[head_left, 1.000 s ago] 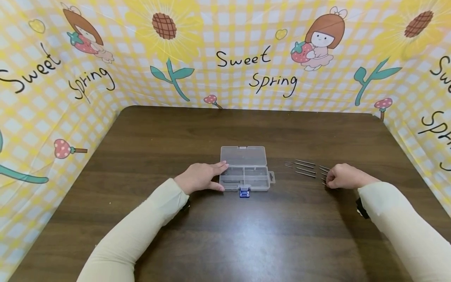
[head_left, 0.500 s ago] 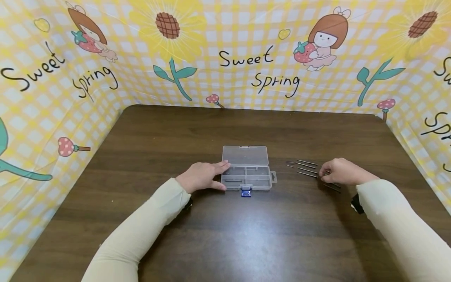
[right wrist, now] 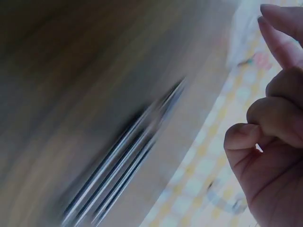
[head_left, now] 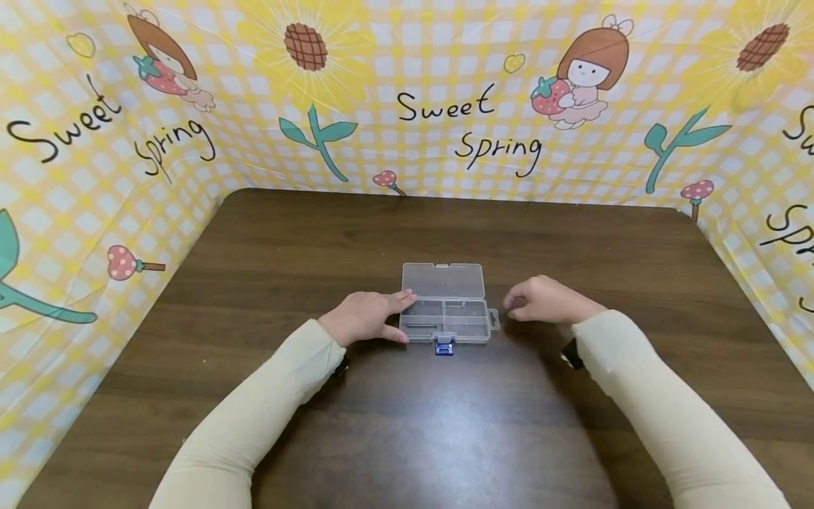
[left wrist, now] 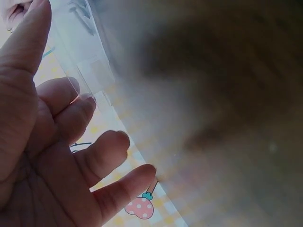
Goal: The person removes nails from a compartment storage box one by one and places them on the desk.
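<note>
A clear plastic compartment box [head_left: 488,334] lies on the table with its lid [head_left: 443,281] swung back and a blue clasp [head_left: 444,347] at the front. My left hand [head_left: 362,316] rests against its left side, thumb at the front corner and fingers at the back. Just right of the box is my right hand [head_left: 550,298], thumb and index fingertips close together with nothing visible between them, the other fingers curled. Several thin, pointed metal rods [right wrist: 111,177] lie on the table in the right wrist view. From the head camera, that hand hides them.
The brown wooden table [head_left: 407,233] is enclosed by a yellow checked cloth [head_left: 432,162] along the back and sides. A thin dark piece [head_left: 421,326] shows in the box's front left compartment. A hanging tab [head_left: 493,319] sticks out of its right side.
My right hand has moved left from the right end of the rods toward the box and now covers the rods in the head view. My left hand stays at the box.
</note>
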`<state>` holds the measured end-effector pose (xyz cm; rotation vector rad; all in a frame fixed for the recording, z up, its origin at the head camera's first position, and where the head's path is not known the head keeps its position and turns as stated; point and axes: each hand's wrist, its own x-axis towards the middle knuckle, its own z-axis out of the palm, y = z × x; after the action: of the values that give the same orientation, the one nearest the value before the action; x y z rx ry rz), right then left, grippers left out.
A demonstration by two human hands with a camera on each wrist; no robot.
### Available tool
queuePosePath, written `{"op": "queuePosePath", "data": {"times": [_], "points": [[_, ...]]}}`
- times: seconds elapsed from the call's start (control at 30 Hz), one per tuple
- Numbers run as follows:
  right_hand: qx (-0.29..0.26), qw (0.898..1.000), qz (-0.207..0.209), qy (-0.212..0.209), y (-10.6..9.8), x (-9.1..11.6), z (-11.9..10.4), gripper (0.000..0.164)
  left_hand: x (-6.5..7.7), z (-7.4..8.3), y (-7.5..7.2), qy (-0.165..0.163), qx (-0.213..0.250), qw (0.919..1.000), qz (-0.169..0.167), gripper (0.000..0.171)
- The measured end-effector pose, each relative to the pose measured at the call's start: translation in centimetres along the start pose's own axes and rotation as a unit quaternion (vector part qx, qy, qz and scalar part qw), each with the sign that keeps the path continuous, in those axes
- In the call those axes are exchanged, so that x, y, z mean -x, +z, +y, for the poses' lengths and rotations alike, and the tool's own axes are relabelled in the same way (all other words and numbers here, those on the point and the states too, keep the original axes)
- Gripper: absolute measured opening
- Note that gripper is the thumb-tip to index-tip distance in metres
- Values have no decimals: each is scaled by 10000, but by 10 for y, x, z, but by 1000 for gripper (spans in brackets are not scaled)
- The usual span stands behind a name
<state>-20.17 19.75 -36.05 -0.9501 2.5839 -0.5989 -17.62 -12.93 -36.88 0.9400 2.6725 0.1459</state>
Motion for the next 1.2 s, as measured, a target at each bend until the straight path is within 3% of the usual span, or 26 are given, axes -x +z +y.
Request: {"op": "queuePosePath", "data": {"times": [0.17,0.3,0.53,0.7,0.9,1.07,1.2], "points": [[93,9981,-156,-591,9,-40,-36,19,-1,1,-3,-60,-45,9999,-103,80],[331,9953,-519,-752,17,-64,-62,22,-4,2,-4,-91,-36,9998,-160,80],[1282,9816,-1047,-957,30,-79,-86,22,-8,3,-4,3,43,9999,-139,79],[1710,9744,-942,-1114,36,-79,-90,21,-8,3,-4,41,3,10000,-73,79],[2176,9717,-485,-783,42,-82,-99,18,-4,-1,-2,58,-173,9998,18,80],[2808,9551,-47,-948,50,-84,-105,11,0,-2,0,173,-381,9989,202,80],[3321,9344,318,-1252,53,-85,-107,17,3,-3,1,89,-576,9980,234,83]]}}
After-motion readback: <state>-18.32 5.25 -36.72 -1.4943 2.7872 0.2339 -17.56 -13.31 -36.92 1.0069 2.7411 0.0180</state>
